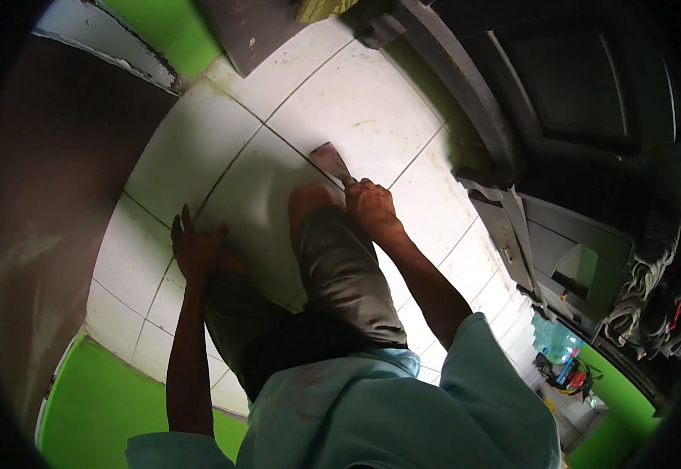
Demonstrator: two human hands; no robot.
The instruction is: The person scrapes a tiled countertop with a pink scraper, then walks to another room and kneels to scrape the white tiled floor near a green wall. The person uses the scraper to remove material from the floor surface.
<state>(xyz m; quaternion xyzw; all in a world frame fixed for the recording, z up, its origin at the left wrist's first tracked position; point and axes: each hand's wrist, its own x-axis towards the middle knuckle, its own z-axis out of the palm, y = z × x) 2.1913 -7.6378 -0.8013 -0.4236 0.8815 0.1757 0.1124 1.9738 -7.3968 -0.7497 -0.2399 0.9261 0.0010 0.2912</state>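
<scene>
In my right hand (371, 206) is the handle of a scraper (329, 159) with a wide, flat, reddish-stained blade. The blade points up and to the left, over the white tiled floor (340, 94); whether it touches the tile I cannot tell. My right fingers are wrapped round the handle, just beside my right knee. Off to the left, my left hand (197, 244) is beside my left knee with its fingers spread and nothing in it. Green smears mark the tile beyond the scraper.
Dark wooden furniture (583, 94) lines the right side, with cloths (644, 293) hanging from it. A clear plastic container (555, 341) lies at the lower right. A brown door-like panel (67, 195) stands at left beside a green wall (114, 406). A dark board (254, 31) is at the top.
</scene>
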